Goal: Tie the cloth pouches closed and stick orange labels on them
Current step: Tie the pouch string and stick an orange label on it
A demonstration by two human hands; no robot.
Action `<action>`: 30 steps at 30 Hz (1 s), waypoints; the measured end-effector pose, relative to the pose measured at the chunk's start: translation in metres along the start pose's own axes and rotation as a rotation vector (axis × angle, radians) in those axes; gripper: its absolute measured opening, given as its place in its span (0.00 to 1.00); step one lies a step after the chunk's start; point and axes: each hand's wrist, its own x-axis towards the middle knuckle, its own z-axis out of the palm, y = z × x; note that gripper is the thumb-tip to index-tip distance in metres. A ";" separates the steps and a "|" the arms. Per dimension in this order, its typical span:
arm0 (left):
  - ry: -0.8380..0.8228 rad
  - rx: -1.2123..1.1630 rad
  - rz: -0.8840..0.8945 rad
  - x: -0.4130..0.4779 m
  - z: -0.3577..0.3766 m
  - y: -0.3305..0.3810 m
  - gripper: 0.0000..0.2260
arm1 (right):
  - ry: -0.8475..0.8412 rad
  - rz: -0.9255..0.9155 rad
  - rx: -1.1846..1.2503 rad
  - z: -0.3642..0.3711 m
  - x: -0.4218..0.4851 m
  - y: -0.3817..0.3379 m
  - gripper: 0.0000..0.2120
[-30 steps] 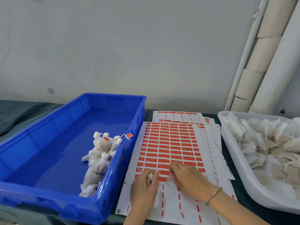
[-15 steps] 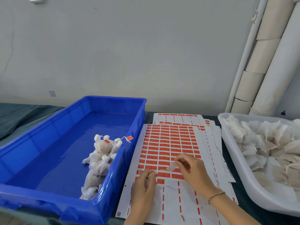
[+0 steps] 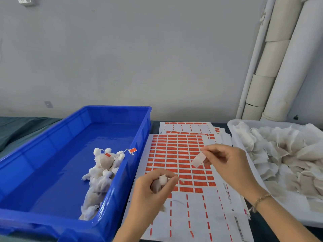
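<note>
Over the label sheet (image 3: pixel 195 217), right hand (image 3: pixel 230 165) pinches what looks like a label (image 3: pixel 198 160) — left hand (image 3: pixel 150 194) clutches a pouch (image 3: pixel 162 180); stick it on square.

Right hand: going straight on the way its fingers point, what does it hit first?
Likely the blue bin's right wall, after crossing above the label sheet; the left hand sits lower, off that line. Height unclear.

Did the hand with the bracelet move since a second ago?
Yes. The right hand lifted off the lowest orange rows of the label sheet and moved rightward, toward the white tray, pinching a peeled label.
</note>
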 end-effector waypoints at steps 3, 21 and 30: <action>-0.079 -0.045 0.014 0.001 -0.003 0.021 0.09 | -0.076 -0.023 0.058 -0.004 0.001 -0.020 0.08; -0.294 -0.085 0.013 0.002 0.006 0.058 0.06 | -0.304 -0.028 0.119 -0.006 -0.006 -0.060 0.07; -0.014 -0.193 -0.169 0.004 0.010 0.050 0.11 | -0.341 0.004 0.168 -0.008 -0.009 -0.063 0.08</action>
